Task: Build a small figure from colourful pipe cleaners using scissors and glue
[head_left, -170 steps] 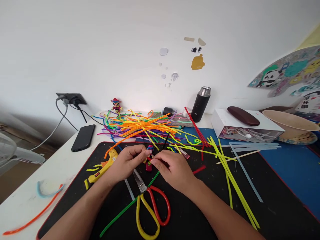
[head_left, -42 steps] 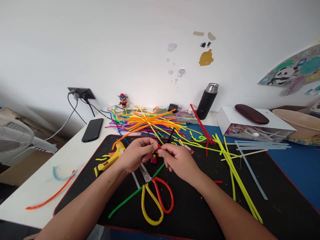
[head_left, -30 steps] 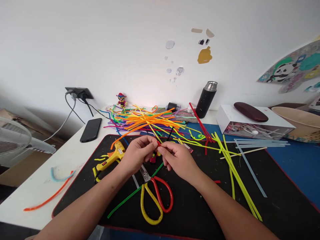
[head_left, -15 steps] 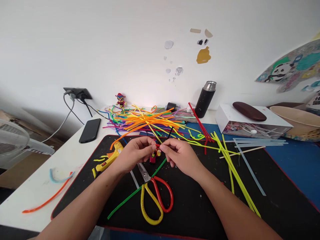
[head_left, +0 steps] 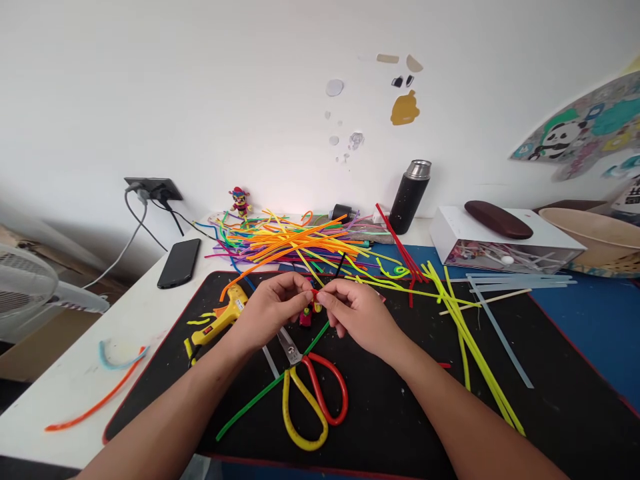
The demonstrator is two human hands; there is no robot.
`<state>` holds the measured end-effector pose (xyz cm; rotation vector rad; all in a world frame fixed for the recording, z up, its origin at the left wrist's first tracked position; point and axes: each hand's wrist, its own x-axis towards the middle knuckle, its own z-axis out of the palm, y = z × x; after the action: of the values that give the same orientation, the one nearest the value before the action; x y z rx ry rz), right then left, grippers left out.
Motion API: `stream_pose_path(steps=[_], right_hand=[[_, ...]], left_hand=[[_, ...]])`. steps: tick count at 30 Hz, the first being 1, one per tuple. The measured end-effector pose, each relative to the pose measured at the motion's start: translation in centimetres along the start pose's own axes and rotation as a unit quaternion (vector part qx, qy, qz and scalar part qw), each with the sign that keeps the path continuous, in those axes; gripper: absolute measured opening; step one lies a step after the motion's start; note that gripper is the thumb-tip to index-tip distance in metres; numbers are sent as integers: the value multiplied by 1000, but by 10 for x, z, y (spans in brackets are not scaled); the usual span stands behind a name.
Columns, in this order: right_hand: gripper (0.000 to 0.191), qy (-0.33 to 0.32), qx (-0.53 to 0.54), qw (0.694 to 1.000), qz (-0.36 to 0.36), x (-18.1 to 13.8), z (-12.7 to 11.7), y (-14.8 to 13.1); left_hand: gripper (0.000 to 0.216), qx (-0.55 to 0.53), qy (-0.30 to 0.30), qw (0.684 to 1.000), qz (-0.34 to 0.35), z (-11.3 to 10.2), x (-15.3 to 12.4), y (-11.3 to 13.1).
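Observation:
My left hand [head_left: 281, 301] and my right hand [head_left: 353, 308] meet over the black mat, both closed. Their thumbs and fingertips pinch a short red piece of pipe cleaner [head_left: 315, 293], mostly covered by the fingers. Just below the fingertips is a small red, green and yellow figure [head_left: 305, 316]; whether it touches a hand I cannot tell. Nearer to me lie scissors [head_left: 318, 398] with one yellow and one red handle, across a green pipe cleaner [head_left: 249, 407]. Beside my left wrist rests a yellow glue gun [head_left: 220, 322].
Bundled pipe cleaners [head_left: 295, 241] lie along the wall beside a small figurine [head_left: 239, 202]. A black flask [head_left: 410, 198] stands behind. Yellow pipe cleaners [head_left: 475, 357] and clear glue sticks [head_left: 505, 340] lie right, near a white box [head_left: 447, 243]. A phone [head_left: 179, 263] lies left.
My right hand has shifted slightly left, so the fingertips of both hands are closer together around the red piece. The view has moved a little; the other things stay put.

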<state>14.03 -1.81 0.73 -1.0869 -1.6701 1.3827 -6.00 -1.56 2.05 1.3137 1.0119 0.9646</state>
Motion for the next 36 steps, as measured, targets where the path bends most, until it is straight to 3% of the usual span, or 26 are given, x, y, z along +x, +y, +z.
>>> stream_pose_path(steps=[9, 18, 30, 36], right_hand=[[27, 5, 70, 998, 7, -1, 10, 0], [26, 24, 49, 999, -8, 0, 0, -1], [29, 9, 53, 999, -7, 0, 7, 1], [28, 6, 36, 999, -5, -1, 3, -6]], left_hand=[[35, -100, 75, 992, 10, 16, 0, -14], [37, -45, 14, 999, 3, 10, -2, -9], [34, -92, 61, 994, 22, 19, 0, -18], [35, -56, 15, 998, 3, 11, 1, -14]])
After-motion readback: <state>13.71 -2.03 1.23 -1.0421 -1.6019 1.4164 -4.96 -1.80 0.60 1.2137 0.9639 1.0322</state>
